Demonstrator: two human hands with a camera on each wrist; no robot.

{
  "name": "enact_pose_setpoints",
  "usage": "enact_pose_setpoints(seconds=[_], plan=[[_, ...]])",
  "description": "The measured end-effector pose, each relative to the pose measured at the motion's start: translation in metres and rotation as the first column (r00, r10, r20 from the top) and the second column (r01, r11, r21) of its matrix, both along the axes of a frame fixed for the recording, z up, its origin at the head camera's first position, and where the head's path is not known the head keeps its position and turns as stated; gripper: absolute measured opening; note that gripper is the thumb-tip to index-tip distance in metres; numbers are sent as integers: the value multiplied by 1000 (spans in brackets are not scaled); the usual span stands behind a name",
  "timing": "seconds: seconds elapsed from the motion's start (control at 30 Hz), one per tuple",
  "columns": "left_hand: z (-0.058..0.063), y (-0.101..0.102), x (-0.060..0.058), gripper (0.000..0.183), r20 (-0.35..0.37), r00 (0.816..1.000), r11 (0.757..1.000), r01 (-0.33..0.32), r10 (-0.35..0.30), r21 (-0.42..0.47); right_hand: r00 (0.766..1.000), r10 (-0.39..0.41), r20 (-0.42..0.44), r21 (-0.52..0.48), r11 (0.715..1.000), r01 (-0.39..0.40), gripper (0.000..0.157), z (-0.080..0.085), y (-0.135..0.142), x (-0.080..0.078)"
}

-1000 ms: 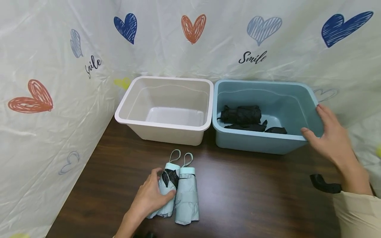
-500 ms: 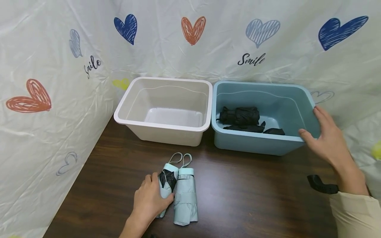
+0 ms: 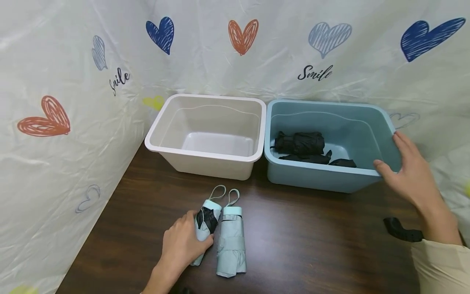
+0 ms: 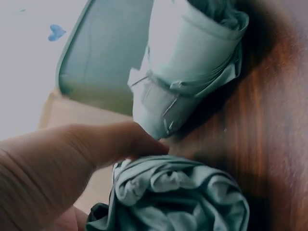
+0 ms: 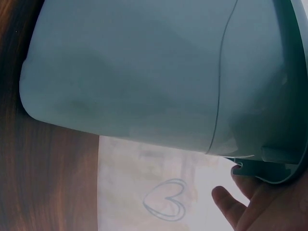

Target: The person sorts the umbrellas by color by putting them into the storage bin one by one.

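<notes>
My left hand (image 3: 183,243) grips a folded pale mint-green umbrella (image 3: 212,206), with the thumb on its right side and the fingers over the left. A black patch shows near its cap, and its wrist loop points away. In the left wrist view, the gathered end of this umbrella (image 4: 178,192) lies below my thumb. Just to the right, a second mint-green umbrella (image 3: 231,245) lies on the table. My right hand (image 3: 415,179) holds the right front corner of the blue bin (image 3: 315,179) by its rim, its fingers partly hidden behind the rim in the right wrist view.
Inside the blue bin lie several black folded bundles (image 3: 299,143). A white bin (image 3: 205,163) with a bare floor stands left of it. Behind both hangs a heart-printed sheet (image 3: 279,49). A black curved piece (image 3: 402,230) shows beside my right wrist.
The left umbrella has turned a little under my left hand, and the gap to the second umbrella has widened at the near end. My right hand stays on the bin's corner.
</notes>
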State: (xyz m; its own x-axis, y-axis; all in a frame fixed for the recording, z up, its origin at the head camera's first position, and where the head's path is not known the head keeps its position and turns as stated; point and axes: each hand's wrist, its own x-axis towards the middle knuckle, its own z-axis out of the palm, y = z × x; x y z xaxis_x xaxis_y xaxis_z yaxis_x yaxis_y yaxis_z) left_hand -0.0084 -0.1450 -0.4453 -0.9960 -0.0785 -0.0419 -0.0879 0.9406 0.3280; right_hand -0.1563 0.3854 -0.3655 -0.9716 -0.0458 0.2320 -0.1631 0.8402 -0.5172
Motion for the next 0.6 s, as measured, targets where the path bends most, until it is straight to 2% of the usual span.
enact_pose_setpoints(seconds=[0.17,0.27,0.33,0.4,0.53,0.6], plan=[[0,-13,-8,75,100,995,988,-18,3,151,999,-34,3,36,999,33,83,1,-1,4],[1,-27,-13,73,172,985,962,-36,-12,272,1000,-17,1,22,1000,17,82,2,-1,4],[1,-38,-16,72,210,977,935,-35,-43,353,1000,-6,5,13,1000,6,82,3,-1,5],[0,-49,-19,72,243,966,893,-28,-92,449,1000,4,9,3,1000,-4,82,4,-1,5],[0,-70,-24,70,272,937,766,-6,-220,642,1000,3,10,2,1000,-3,82,5,-2,4],[2,-78,-25,71,271,925,707,-3,-267,707,1000,3,6,-1,1000,-3,82,5,-1,4]])
